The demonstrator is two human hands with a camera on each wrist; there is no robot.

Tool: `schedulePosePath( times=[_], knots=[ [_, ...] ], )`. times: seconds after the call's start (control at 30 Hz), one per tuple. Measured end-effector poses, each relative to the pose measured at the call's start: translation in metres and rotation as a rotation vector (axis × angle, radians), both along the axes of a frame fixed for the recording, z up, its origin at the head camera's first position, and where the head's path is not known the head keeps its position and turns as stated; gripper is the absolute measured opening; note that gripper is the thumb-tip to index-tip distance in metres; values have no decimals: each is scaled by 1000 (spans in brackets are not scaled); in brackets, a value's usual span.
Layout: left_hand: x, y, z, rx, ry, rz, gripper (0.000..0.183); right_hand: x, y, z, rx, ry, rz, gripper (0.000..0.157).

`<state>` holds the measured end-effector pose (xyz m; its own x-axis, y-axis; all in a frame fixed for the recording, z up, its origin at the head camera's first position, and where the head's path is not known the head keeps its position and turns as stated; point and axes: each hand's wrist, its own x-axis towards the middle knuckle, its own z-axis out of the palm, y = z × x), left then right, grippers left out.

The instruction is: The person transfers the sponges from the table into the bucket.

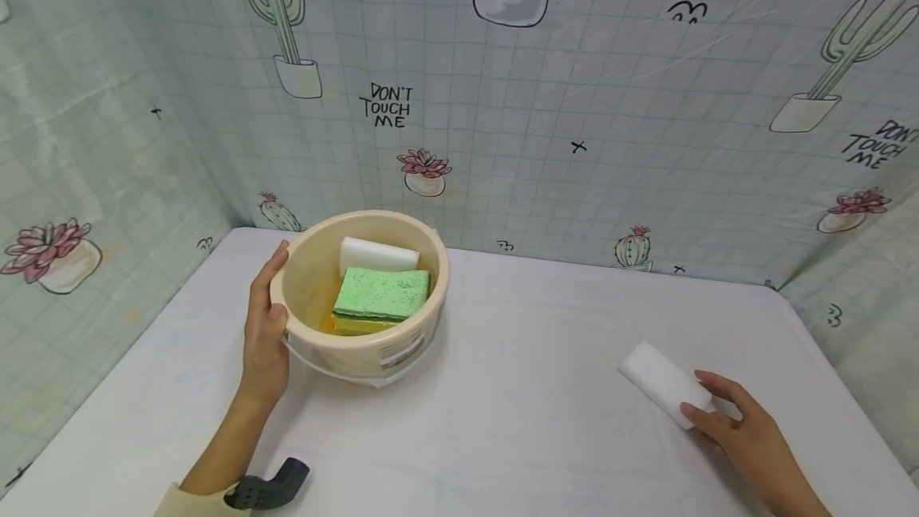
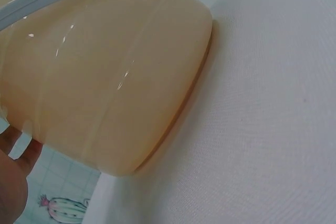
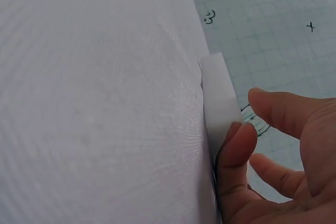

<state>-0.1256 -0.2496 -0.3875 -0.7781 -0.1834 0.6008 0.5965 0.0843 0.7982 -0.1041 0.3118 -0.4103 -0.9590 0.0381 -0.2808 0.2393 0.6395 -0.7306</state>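
Observation:
A cream bucket (image 1: 326,349) with a pale handle (image 1: 373,380) stands on the table at left centre in the head view. My left hand (image 1: 264,341) rests along its left side, thumb near the rim; in the left wrist view its fingertips (image 2: 32,153) touch the wall. Inside lie a green sponge (image 1: 382,294), something yellow (image 1: 359,326) beneath it and a white block (image 1: 379,254). Another white foam-like block (image 1: 660,381) lies flat on the table at right. My right hand (image 1: 750,429) is at its near end, thumb over the corner, with a fingertip (image 3: 257,97) apart from it.
A white cloth covers the table (image 1: 517,389). Behind and at both sides hangs a checked backdrop (image 1: 488,118) printed with cacti. A dark strap (image 1: 267,489) circles the left wrist, with an end sticking out to the right.

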Motion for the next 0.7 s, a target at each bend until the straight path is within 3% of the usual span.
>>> schedulePosePath(
  times=[0.13,0.4,0.7],
  knots=[
    [0,1,0,7,9,-14,54,-2,0,-1,-13,-31,-14,88],
    [0,1,1,12,11,-16,54,-5,3,1,68,-82,-5,90],
    [1,2,2,3,16,-13,54,-1,5,-1,68,-39,18,85]
  ],
)
